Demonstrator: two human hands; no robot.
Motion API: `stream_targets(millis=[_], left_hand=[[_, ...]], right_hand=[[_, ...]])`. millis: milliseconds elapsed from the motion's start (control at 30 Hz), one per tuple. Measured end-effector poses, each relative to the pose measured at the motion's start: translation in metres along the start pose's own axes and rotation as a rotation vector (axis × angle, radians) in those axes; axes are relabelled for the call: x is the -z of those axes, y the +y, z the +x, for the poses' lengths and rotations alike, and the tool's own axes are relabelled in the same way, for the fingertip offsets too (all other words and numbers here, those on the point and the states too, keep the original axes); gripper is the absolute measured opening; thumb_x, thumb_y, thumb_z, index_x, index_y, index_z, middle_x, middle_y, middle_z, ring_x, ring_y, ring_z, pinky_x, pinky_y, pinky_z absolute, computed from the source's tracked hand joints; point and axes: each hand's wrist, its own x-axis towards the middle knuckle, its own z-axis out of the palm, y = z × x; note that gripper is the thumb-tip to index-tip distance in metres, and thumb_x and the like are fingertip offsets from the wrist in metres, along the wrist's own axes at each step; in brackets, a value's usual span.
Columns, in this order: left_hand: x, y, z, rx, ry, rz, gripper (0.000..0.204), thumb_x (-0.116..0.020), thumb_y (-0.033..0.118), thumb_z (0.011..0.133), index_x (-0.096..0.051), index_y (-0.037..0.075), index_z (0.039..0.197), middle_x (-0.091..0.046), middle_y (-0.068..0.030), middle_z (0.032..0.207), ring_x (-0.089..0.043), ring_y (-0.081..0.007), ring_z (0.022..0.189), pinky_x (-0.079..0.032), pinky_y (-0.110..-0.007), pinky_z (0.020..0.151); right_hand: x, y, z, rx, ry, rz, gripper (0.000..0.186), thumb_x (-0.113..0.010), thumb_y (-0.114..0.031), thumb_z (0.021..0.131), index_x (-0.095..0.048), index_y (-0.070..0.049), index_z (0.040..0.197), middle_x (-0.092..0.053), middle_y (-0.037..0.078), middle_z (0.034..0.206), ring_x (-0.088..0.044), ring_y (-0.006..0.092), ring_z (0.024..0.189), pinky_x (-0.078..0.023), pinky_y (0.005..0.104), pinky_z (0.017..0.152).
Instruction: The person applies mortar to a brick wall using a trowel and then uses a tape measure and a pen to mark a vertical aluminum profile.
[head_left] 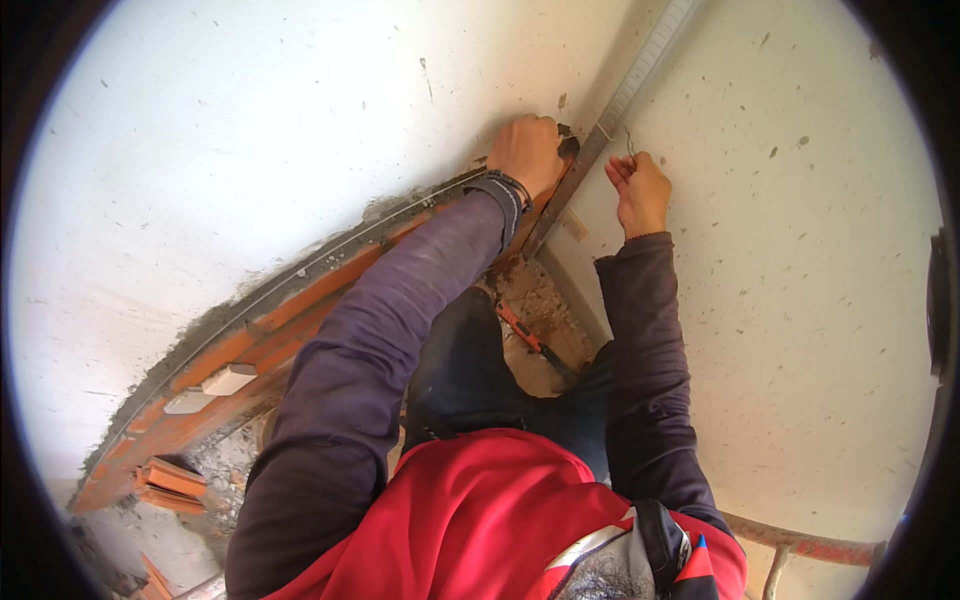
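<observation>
My left hand [525, 155] is closed at the corner, against the white wall at the far end of the low brick course [340, 280]. Its fingers curl away from view, and what they grip is hidden. A dark gap or lump [569, 147] shows beside its knuckles. Right of the corner, my right hand [643, 195] pinches a thin, bent wire [630, 142] that sticks up above the fingertips. Between the two hands a long metal bar [645, 75] stands along the corner, its lower part rusty brown. A taut line [330, 255] runs along the top of the bricks.
An orange and black tool [525, 330] lies on the rubble-strewn floor between my legs. Two pale blocks [228, 379] rest by the brick course. Loose bricks [172, 484] lie at the lower left. A rusty red metal pipe frame [820, 548] stands lower right.
</observation>
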Motion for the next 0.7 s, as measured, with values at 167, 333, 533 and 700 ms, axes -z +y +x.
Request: stream_targets(millis=[167, 333, 533, 700], left_hand=[[-0.011, -0.015, 0.013, 0.063, -0.190, 0.040, 0.011, -0.069, 0.014, 0.087, -0.076, 0.005, 0.088, -0.072, -0.0192, 0.089, -0.070, -0.0360, 0.086, -0.055, -0.045, 0.078], [-0.023, -0.007, 0.025, 0.168, -0.266, 0.026, 0.016, -0.070, 0.018, 0.089, -0.076, 0.004, 0.092, -0.072, -0.0198, 0.091, -0.071, -0.0358, 0.085, -0.056, -0.043, 0.079], [-0.040, -0.006, 0.038, 0.132, -0.235, 0.123, 0.016, -0.072, 0.014, 0.081, -0.077, 0.006, 0.094, -0.074, -0.0158, 0.097, -0.072, -0.0325, 0.090, -0.057, -0.039, 0.084], [-0.044, 0.001, 0.040, 0.091, -0.214, 0.189, 0.017, -0.072, 0.012, 0.079, -0.077, 0.007, 0.094, -0.075, -0.0144, 0.098, -0.072, -0.0305, 0.094, -0.057, -0.038, 0.088]], right_hand=[[0.019, -0.006, 0.008, -0.039, -0.085, -0.170, 0.018, -0.056, -0.014, 0.096, -0.063, 0.002, 0.093, -0.063, 0.009, 0.090, -0.065, 0.0207, 0.080, -0.057, 0.0332, 0.070], [0.029, -0.013, 0.012, -0.058, -0.099, -0.257, 0.015, -0.057, -0.017, 0.096, -0.064, -0.004, 0.092, -0.065, 0.005, 0.089, -0.064, 0.0186, 0.082, -0.054, 0.0340, 0.073], [0.023, -0.013, 0.008, -0.067, -0.104, -0.220, 0.014, -0.057, -0.016, 0.095, -0.063, -0.004, 0.090, -0.065, 0.005, 0.087, -0.063, 0.0177, 0.080, -0.054, 0.0330, 0.071], [0.031, -0.012, 0.007, -0.054, -0.108, -0.215, 0.014, -0.056, -0.016, 0.095, -0.063, -0.004, 0.090, -0.064, 0.005, 0.086, -0.063, 0.0172, 0.079, -0.054, 0.0326, 0.071]])
